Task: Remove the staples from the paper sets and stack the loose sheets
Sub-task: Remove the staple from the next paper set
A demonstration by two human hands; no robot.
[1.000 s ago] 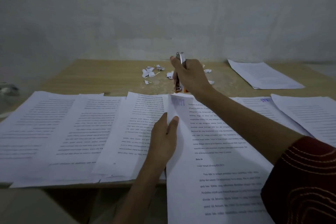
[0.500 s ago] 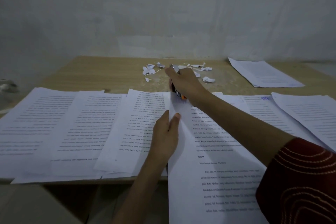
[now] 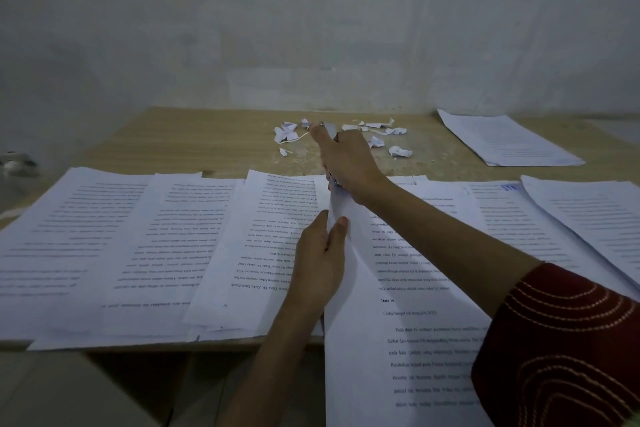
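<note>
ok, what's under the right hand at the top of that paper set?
The right hand grips a metal tool. The tool's tip pokes out above the fingers, and its lower end meets the top corner of the paper set. The staple itself is covered by hand and tool.

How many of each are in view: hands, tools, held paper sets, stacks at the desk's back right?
Hands: 2 (left hand, right hand)
Tools: 1 (metal staple tool, in the right hand)
Held paper sets: 1 (paper set, gripped by the left hand)
Back-right stacks: 1 (paper stack)
Total: 5
</note>
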